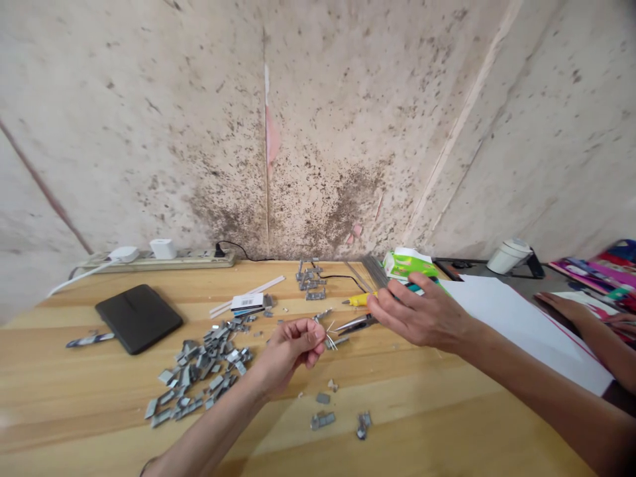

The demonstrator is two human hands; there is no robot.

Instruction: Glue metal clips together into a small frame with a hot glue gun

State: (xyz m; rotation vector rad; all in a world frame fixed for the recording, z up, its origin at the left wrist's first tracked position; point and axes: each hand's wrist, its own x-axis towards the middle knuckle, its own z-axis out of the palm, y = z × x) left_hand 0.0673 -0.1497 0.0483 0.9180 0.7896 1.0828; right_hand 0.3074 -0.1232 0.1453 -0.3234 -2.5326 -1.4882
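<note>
My left hand [293, 344] is curled over the wooden table [99, 411], its fingertips pinching a small metal piece with thin wires [325, 324] sticking out. My right hand [417, 311] reaches in from the right, fingers closed on yellow-handled pliers [358, 299] whose metal jaws [354, 324] point toward the left hand. A pile of small grey metal clips [199, 374] lies just left of my left hand. A few more clips [322, 419] lie near the front edge.
A black pouch [138, 317], a drill bit [89, 340], a power strip with chargers [159, 257], a barcode label [247, 302], a green box [410, 264], white paper [517, 324] and a white cup [509, 255] are on the table. Another person's hand [571, 308] rests at right.
</note>
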